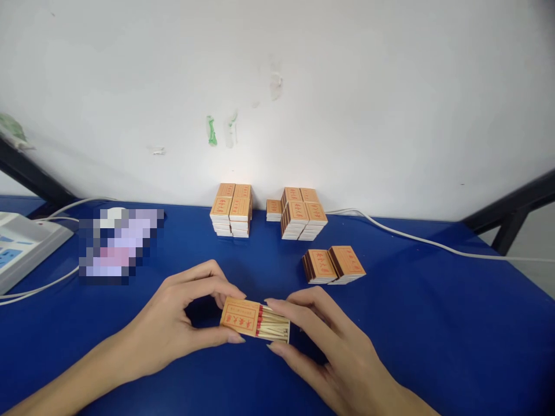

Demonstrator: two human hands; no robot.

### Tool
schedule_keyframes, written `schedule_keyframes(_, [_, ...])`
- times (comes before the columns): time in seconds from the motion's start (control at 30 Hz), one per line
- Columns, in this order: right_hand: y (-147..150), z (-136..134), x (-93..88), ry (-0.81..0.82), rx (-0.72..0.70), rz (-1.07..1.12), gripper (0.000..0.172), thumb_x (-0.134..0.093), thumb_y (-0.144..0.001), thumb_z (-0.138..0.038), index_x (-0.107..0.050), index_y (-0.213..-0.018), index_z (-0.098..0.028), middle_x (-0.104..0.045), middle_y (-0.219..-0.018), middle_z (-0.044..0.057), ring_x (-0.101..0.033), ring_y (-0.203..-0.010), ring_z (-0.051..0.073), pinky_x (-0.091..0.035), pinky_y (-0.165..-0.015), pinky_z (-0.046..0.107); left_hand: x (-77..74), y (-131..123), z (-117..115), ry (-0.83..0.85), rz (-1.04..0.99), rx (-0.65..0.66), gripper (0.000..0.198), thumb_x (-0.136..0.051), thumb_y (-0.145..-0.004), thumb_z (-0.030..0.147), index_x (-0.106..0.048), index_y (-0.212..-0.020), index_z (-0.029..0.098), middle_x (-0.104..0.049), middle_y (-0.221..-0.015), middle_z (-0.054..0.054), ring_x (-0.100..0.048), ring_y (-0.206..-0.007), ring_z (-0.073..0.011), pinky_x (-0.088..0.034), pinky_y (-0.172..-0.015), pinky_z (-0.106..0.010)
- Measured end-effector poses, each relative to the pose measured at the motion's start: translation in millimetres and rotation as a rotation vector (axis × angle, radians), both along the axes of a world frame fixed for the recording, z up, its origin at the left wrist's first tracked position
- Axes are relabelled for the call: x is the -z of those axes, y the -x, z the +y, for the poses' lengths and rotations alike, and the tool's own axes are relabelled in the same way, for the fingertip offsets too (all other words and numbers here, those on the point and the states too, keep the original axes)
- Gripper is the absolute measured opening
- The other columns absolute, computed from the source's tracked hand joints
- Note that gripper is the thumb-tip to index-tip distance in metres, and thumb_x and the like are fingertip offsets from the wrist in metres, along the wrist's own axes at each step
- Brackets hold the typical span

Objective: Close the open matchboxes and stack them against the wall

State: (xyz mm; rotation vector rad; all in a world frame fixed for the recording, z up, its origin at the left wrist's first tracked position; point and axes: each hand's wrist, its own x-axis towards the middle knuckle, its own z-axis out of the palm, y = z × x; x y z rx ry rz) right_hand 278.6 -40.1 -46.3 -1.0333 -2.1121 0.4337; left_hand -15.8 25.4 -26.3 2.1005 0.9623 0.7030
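A matchbox [241, 316] with an orange sleeve and red print is held between both hands, low in the middle of the head view. Its tray is partly slid out to the right, showing matches [274, 323] with red heads. My left hand [182, 318] grips the sleeve, thumb on the near side and fingers on the far side. My right hand [333, 341] pinches the exposed tray from its far and near edges. Just beyond my right hand stand two short stacks of matchboxes [333, 264].
Closed matchboxes form a left block [231, 209] and a right block [303, 214] along the white wall [390, 104]. A white cable [416, 244] crosses the blue table [433, 323]. At left are a white device [26, 248] and a pixelated item [121, 242].
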Motion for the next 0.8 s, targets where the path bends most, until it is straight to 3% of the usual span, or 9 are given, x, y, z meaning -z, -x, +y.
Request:
schedule_keyframes(0.2, [-2,-8,6.9,0.150,0.039,0.060,0.040,-0.066,-0.113,-0.025,-0.067,-0.150,-0.039,-0.075,-0.119,0.004,-0.080,-0.094,0.018,-0.073,-0.079,0.028,-4.2,1,-2,0.010,-0.034,-0.004,0.037,-0.097,-0.090,0.039,-0.081,-0.124,0.037,-0.073,-0.104,0.004,-0.072,-0.089,-0.0108,-0.060,-0.082,-0.024])
schedule_keyframes(0.33, [0,-11,12.7,0.238,0.088,0.130,0.036,-0.071,-0.111,-0.027,-0.070,-0.145,-0.039,-0.077,-0.116,0.002,-0.082,-0.092,0.017,-0.073,-0.075,0.026,-6.0,0,-3,0.015,-0.036,-0.003,0.036,-0.097,-0.091,0.038,-0.082,-0.123,0.038,-0.073,-0.104,0.005,-0.072,-0.089,-0.0105,-0.060,-0.082,-0.023])
schedule_keyframes(0.5, [4,-9,8.1,0.490,0.147,0.292,0.018,-0.075,-0.109,-0.040,-0.073,-0.126,-0.034,-0.078,-0.108,0.001,-0.083,-0.087,0.017,-0.073,-0.071,0.026,-6.2,-1,-4,0.010,-0.049,-0.027,0.036,-0.097,-0.091,0.038,-0.081,-0.123,0.038,-0.073,-0.106,0.005,-0.072,-0.090,-0.0102,-0.059,-0.084,-0.022])
schedule_keyframes(0.57, [2,-8,6.2,0.473,0.150,0.269,0.020,-0.075,-0.109,-0.041,-0.074,-0.127,-0.035,-0.078,-0.111,0.001,-0.083,-0.092,0.018,-0.073,-0.074,0.027,-6.0,-2,-4,0.023,-0.049,-0.029,0.034,-0.095,-0.093,0.038,-0.081,-0.123,0.038,-0.072,-0.107,0.005,-0.072,-0.091,-0.0102,-0.059,-0.084,-0.022])
schedule_keyframes(0.7, [-4,-7,4.9,0.283,0.072,0.122,0.038,-0.076,-0.107,-0.029,-0.071,-0.142,-0.040,-0.078,-0.121,0.001,-0.082,-0.101,0.018,-0.073,-0.086,0.029,-6.5,-6,-9,0.021,-0.001,-0.004,0.034,-0.091,-0.097,0.038,-0.078,-0.128,0.038,-0.071,-0.115,0.003,-0.073,-0.098,-0.0125,-0.060,-0.089,-0.024])
schedule_keyframes(0.8, [-6,-6,4.6,0.213,0.027,0.087,0.042,-0.075,-0.107,-0.024,-0.070,-0.145,-0.039,-0.080,-0.119,0.002,-0.083,-0.097,0.019,-0.074,-0.080,0.029,-7.7,-11,-17,-0.018,0.067,0.006,0.039,-0.087,-0.100,0.038,-0.077,-0.137,0.040,-0.069,-0.122,0.000,-0.073,-0.104,-0.0159,-0.061,-0.088,-0.026])
